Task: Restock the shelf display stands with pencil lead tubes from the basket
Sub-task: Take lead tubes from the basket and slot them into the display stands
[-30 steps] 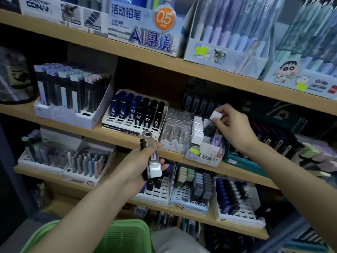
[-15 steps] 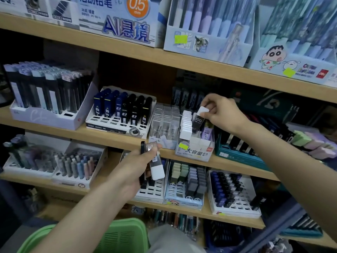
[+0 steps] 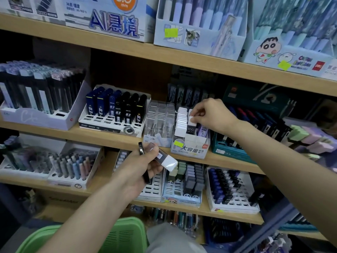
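My right hand (image 3: 213,114) pinches the white cap of a dark lead tube (image 3: 191,125) that stands partly down in the white display stand (image 3: 190,148) on the middle shelf, beside a row of white-capped tubes (image 3: 181,123). My left hand (image 3: 138,165) is lower, in front of the shelf edge. It grips a few lead tubes, one with a white cap (image 3: 169,162) pointing right and a black one (image 3: 141,148) sticking up. The green basket (image 3: 109,236) is at the bottom, under my left forearm.
Left of the white stand are a clear-tube stand (image 3: 160,123) and a stand of blue and black cases (image 3: 116,110). A teal box (image 3: 228,147) sits right of it. The lower shelf holds more slotted stands (image 3: 184,181). The wooden shelf above (image 3: 164,55) carries pen boxes.
My right hand has lowered the white-capped tube into the white stand. My left hand has tilted its tubes so the white cap points further right. The camera has moved closer.
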`<move>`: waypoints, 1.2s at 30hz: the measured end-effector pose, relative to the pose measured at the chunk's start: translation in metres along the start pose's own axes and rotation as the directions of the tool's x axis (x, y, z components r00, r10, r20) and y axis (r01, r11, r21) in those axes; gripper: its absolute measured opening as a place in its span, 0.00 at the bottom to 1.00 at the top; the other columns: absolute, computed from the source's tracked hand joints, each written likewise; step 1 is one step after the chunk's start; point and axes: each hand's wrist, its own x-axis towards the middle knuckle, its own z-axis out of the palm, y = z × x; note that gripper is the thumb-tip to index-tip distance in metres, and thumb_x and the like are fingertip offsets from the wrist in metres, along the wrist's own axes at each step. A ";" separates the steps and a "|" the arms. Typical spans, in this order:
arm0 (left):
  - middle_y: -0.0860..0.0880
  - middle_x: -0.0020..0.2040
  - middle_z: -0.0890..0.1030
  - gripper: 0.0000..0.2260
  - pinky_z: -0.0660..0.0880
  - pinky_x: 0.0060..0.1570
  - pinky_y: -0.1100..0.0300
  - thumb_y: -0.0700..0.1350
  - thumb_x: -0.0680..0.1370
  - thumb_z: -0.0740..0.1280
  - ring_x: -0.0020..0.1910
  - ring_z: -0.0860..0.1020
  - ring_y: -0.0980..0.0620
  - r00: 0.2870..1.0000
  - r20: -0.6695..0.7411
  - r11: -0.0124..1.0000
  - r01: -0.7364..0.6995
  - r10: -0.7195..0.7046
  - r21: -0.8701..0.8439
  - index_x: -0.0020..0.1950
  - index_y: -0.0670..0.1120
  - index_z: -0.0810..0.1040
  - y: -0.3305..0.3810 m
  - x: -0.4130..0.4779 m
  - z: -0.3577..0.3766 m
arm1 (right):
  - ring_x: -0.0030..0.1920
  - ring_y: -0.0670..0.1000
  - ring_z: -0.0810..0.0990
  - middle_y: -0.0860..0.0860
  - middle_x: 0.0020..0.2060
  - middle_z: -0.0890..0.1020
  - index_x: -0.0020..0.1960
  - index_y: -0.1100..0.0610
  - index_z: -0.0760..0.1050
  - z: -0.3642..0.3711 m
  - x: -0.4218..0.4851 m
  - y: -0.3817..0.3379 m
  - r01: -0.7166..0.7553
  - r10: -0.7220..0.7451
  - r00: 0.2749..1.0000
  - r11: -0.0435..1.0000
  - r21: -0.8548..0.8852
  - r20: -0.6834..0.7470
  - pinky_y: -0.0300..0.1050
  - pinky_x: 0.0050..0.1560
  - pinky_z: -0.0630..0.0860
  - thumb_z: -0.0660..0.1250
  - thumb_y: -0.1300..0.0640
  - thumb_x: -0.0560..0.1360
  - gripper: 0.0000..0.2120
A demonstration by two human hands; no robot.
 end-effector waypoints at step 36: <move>0.47 0.33 0.73 0.07 0.55 0.15 0.69 0.44 0.80 0.58 0.20 0.62 0.56 1.000 -0.013 1.000 -0.007 0.006 -0.026 0.45 0.43 0.69 0.005 -0.009 0.010 | 0.39 0.39 0.75 0.44 0.40 0.77 0.56 0.56 0.77 -0.029 -0.036 -0.009 0.027 0.052 0.944 0.972 0.232 -0.325 0.32 0.46 0.73 0.65 0.57 0.78 0.08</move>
